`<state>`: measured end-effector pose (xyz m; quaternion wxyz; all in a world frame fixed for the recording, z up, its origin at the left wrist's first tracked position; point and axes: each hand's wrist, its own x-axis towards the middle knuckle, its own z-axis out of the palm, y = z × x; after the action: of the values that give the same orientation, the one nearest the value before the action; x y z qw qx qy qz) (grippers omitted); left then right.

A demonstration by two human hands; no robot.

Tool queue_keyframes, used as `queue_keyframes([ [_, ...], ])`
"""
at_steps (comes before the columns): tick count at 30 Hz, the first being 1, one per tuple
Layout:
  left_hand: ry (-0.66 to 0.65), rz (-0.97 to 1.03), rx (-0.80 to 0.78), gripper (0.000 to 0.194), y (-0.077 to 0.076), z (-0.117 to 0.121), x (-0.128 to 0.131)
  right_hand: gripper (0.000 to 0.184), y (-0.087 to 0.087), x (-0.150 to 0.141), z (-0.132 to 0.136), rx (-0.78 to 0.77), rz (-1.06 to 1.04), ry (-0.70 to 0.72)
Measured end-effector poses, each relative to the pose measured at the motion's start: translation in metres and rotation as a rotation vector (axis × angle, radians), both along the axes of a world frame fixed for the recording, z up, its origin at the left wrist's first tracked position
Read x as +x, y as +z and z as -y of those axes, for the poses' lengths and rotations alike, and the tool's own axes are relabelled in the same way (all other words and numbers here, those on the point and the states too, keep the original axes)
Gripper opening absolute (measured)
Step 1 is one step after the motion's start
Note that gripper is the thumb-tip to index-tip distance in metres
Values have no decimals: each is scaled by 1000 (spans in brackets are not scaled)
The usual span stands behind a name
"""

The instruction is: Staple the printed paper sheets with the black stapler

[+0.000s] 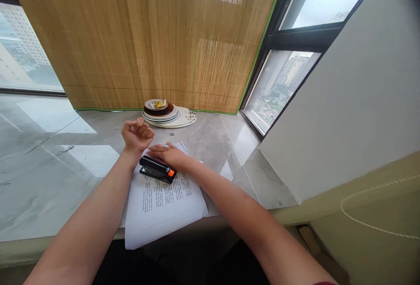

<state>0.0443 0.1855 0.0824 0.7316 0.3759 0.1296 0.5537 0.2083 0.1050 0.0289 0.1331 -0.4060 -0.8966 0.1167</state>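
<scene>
My left hand is raised just beyond the far left edge of the paper, its fingers curled in toward the palm, and no object shows in it. Flat on the top part of the printed sheets lies my right hand, fingers stretched out to the left. A black stapler with an orange button rests on the printed text, close below my right hand. The near edge of the paper hangs over the front of the grey stone sill.
Stacked plates and an oval white platter stand at the back against a bamboo blind. Small strips that look like staples lie beyond the paper. A white wall and a window bound the right side.
</scene>
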Motion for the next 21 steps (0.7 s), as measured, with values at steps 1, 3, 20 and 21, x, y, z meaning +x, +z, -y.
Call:
queue_keyframes([
  [1,24,-18,-12,47,1,1,2,42,1,8,7,-11,-6,-21],
  [3,35,-82,-31,49,0,3,11,42,3,29,21,-25,-11,-72],
  [20,585,-1604,1023,45,-43,1,64,47,29,147,66,107,-558,-291],
  [21,583,-1634,1016,46,-45,0,63,45,34,145,73,62,-534,-241],
])
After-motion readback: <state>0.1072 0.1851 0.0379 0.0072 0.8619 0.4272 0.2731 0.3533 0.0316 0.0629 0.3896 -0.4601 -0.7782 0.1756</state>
